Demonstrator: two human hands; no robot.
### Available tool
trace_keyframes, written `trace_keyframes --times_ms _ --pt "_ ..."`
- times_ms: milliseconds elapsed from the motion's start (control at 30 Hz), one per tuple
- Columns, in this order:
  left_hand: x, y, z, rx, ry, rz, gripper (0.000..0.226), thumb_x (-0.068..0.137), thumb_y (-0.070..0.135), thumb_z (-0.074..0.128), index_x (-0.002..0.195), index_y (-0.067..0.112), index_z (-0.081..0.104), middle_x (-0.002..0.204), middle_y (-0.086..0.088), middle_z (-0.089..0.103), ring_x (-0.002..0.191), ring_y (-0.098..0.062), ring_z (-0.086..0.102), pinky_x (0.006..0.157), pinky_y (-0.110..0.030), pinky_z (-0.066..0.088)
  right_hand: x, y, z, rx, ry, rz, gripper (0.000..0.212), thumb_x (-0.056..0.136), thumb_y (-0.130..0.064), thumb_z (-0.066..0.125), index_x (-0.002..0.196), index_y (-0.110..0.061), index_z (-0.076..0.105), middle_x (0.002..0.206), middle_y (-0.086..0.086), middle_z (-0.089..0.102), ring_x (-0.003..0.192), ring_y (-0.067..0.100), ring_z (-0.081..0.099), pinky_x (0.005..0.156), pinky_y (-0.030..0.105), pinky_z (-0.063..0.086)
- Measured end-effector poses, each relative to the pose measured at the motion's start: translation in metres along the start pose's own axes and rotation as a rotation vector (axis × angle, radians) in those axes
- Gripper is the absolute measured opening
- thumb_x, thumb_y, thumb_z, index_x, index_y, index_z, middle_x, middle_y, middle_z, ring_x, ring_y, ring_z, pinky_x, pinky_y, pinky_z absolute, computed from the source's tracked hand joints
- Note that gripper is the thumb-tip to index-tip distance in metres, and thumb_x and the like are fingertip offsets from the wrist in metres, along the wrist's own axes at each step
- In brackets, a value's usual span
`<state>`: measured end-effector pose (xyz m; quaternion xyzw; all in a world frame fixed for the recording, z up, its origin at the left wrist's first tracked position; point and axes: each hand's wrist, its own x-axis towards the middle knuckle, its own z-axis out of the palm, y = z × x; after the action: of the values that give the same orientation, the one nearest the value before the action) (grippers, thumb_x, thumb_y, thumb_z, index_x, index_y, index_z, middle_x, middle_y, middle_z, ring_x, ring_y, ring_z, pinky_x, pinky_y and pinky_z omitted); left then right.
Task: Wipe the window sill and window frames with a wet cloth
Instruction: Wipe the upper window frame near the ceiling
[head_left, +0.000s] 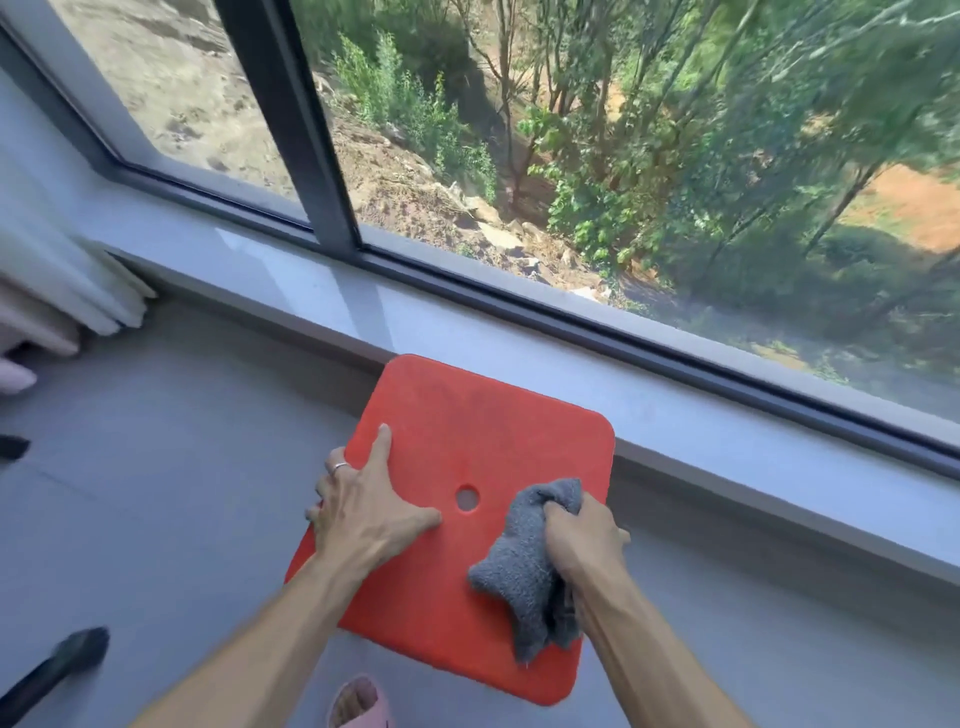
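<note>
A grey cloth (530, 566) is bunched in my right hand (582, 540), which grips it over the right side of a red square stool seat (467, 426). My left hand (363, 504) rests on the seat's left edge, thumb and forefinger spread on top and the other fingers curled over the rim. The pale window sill (519, 343) runs diagonally just beyond the stool. Above it stands the dark window frame (296, 130), with a bottom rail (623, 322) along the glass.
White curtains (62, 280) hang at the left end of the sill. A dark handle (57, 670) lies at the lower left on the grey floor (156, 493). My foot in a pink slipper (358, 701) shows below the stool.
</note>
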<state>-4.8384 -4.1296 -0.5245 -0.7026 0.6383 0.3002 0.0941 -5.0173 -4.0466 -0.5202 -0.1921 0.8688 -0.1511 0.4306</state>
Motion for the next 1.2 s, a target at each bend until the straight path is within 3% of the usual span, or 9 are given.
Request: trace_keyframes --times_ms 133,300,433,533,600,700,800,900,1200 --pt "0.055 -0.046 -0.042 -0.045 0.025 -0.001 0.115 0.062 0.057 0.077 0.153 0.044 0.007 0.155 -0.016 0.014 0.136 -0.037 0.032 0.111 -0.05 0.03 0.0 -0.053 0.055 0.022 -0.019 -0.015 0.031 0.092 -0.019 0.042 0.117 -0.014 0.06 0.109 0.012 0.062 0.125 0.035 0.041 0.082 0.034 0.038" --pt "0.079 -0.071 -0.068 -0.092 0.031 0.03 0.088 0.08 0.051 0.067 0.153 0.037 0.02 0.161 -0.017 0.003 0.15 -0.032 0.001 0.118 -0.054 0.013 -0.01 -0.101 0.065 -0.015 0.016 -0.087 0.023 0.081 -0.014 0.043 0.096 -0.016 0.061 0.102 0.012 0.066 0.098 0.034 0.06 0.086 0.041 0.051" --pt "0.064 -0.038 -0.116 -0.408 0.122 0.273 0.065 0.089 0.034 0.061 0.148 0.033 0.035 0.154 -0.008 0.029 0.144 -0.022 0.025 0.117 -0.037 0.026 -0.051 -0.181 0.007 0.027 -0.067 -0.35 0.035 0.083 0.003 0.042 0.076 -0.02 0.068 0.076 -0.006 0.068 0.078 0.015 0.062 0.067 0.025 0.048" --pt "0.046 0.011 -0.182 -0.565 -0.052 0.475 0.071 0.086 0.027 0.063 0.148 0.039 0.032 0.138 0.003 0.041 0.127 -0.016 0.047 0.094 -0.017 0.039 -0.098 -0.237 -0.045 0.09 -0.08 -0.513 0.043 0.089 0.004 0.04 0.075 -0.024 0.07 0.075 0.002 0.072 0.068 0.01 0.064 0.06 0.021 0.049" --pt "0.031 0.044 -0.234 -0.733 -0.315 0.547 0.07 0.07 0.034 0.064 0.138 0.035 0.047 0.12 -0.001 0.048 0.105 -0.017 0.057 0.079 -0.021 0.041 -0.132 -0.268 -0.083 0.131 -0.036 -0.587 0.049 0.091 0.004 0.037 0.068 -0.024 0.07 0.062 -0.001 0.067 0.055 0.01 0.06 0.05 0.021 0.046" --pt "0.005 0.09 -0.294 -0.859 -0.476 0.696 0.048 0.053 0.042 0.064 0.083 0.005 0.063 0.082 -0.006 0.058 0.078 -0.018 0.055 0.075 -0.034 0.037 -0.178 -0.299 -0.146 0.198 0.07 -0.706 0.046 0.091 0.008 0.036 0.063 -0.017 0.061 0.052 -0.013 0.059 0.048 0.0 0.052 0.045 0.014 0.039" --pt "-0.026 0.129 -0.346 -0.918 -0.392 0.749 0.031 0.06 0.04 0.071 0.065 0.01 0.063 0.068 -0.003 0.058 0.069 -0.017 0.053 0.069 -0.034 0.033 -0.208 -0.32 -0.207 0.202 0.249 -0.783 0.036 0.089 0.006 0.042 0.066 -0.017 0.059 0.057 -0.012 0.059 0.057 0.003 0.051 0.052 0.017 0.042" --pt "-0.064 0.176 -0.412 -0.956 -0.281 0.83 0.033 0.059 0.046 0.076 0.067 0.015 0.066 0.071 -0.005 0.061 0.072 -0.021 0.056 0.071 -0.036 0.04 -0.244 -0.336 -0.272 0.226 0.431 -0.849 0.017 0.09 -0.004 0.053 0.086 -0.015 0.064 0.084 0.005 0.07 0.077 0.019 0.064 0.072 0.038 0.055" --pt "-0.188 0.311 -0.582 -0.967 0.065 1.202 0.009 0.089 0.014 0.069 0.096 0.014 0.064 0.088 -0.007 0.067 0.077 -0.018 0.063 0.055 -0.018 0.046 -0.364 -0.407 -0.444 0.378 0.842 -1.037 0.017 0.09 -0.009 0.067 0.105 -0.012 0.059 0.096 -0.001 0.067 0.088 0.014 0.065 0.071 0.022 0.056"
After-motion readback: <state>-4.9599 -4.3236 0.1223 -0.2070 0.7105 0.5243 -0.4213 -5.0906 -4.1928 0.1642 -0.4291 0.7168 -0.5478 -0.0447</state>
